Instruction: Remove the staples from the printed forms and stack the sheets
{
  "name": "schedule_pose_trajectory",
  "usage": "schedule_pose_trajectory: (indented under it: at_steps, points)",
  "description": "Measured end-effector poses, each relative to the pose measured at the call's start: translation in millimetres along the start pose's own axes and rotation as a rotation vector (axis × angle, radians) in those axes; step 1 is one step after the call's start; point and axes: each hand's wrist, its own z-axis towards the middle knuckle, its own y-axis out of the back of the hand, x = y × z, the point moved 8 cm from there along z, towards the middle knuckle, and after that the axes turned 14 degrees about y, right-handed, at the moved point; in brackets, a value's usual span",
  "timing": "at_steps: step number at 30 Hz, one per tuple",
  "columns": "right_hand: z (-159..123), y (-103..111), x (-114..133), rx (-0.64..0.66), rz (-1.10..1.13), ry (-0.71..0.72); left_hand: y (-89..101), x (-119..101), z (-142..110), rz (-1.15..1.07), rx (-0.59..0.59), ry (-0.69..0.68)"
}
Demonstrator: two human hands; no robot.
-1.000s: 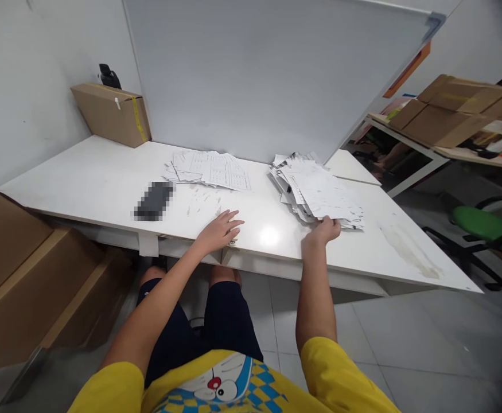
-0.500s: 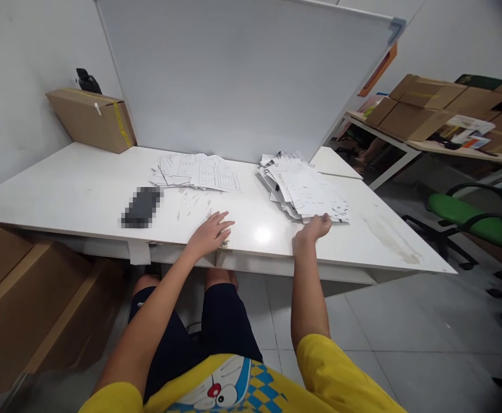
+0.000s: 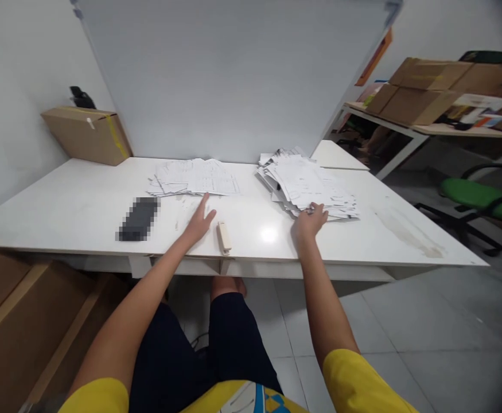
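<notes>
My left hand (image 3: 199,222) has its fingers stretched and apart, holding nothing. Its fingertips point at the near edge of a spread pile of printed sheets (image 3: 211,176). Just right of that hand, a cream stapler (image 3: 224,236) lies near the table's front edge, apart from my fingers. A thicker, uneven stack of papers (image 3: 300,180) stands to the right. My right hand (image 3: 313,221) is at its near edge, fingers curled on the paper there; the fingertips are partly hidden, and how many sheets they grip cannot be seen.
A blurred-out dark object (image 3: 139,219) lies on the white table (image 3: 82,201) at left. Behind the papers rises a whiteboard (image 3: 220,80). A cardboard box (image 3: 87,135) stands at the back left. To the right are a green chair (image 3: 483,198) and another table with boxes (image 3: 423,92).
My left hand has moved away from the stapler, up and left toward the left pile, uncovering the stapler. My right hand stays at the right stack's near edge, slightly further in. The view has shifted.
</notes>
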Motion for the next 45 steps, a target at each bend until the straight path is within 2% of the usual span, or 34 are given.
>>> schedule_pose_trajectory:
  at_steps: [1,3,5,7,10,14,16,18,21,26,32,35,45]
  points:
    - [-0.6,4.9,5.0,-0.068,-0.081,-0.015,6.1,2.8,16.0,0.073,-0.090,0.026]
    - [1.0,2.3,23.5,-0.096,-0.165,0.072,13.2,7.3,47.8,0.221,-0.237,0.084]
    - [2.5,-9.5,43.1,-0.034,-0.179,0.216,13.4,13.3,74.9,0.331,-0.310,0.169]
    - [0.5,-22.2,58.7,0.051,-0.181,0.332,10.0,17.7,92.5,0.395,-0.323,0.232]
    - [-7.9,-47.0,82.5,0.236,-0.199,0.488,6.8,15.5,100.1,0.442,-0.331,0.233]
    - [-22.2,-110.0,121.1,0.653,-0.174,0.763,4.3,2.7,93.3,0.525,-0.324,0.136]
    - [-14.5,-143.2,127.1,0.785,-0.174,0.747,1.7,-1.7,89.4,0.542,-0.295,0.100]
    - [0.8,-173.0,124.5,0.871,-0.193,0.648,-1.1,-4.5,86.2,0.542,-0.266,0.078]
    - [19.2,-200.8,117.7,0.942,-0.245,0.531,-0.9,-9.2,82.0,0.498,-0.282,0.040]
    - [21.6,-206.8,114.9,0.975,-0.318,0.542,15.5,-0.1,78.3,0.369,-0.424,0.205]
    - [18.8,-203.5,118.4,0.952,-0.370,0.603,11.5,-6.1,79.1,0.155,-0.339,0.050]
    - [20.2,-204.3,118.8,0.937,-0.349,0.609,13.4,-3.1,80.8,0.125,-0.350,0.056]
    - [24.8,-204.8,114.5,0.917,-0.286,0.570,6.6,0.3,88.0,0.107,-0.239,0.060]
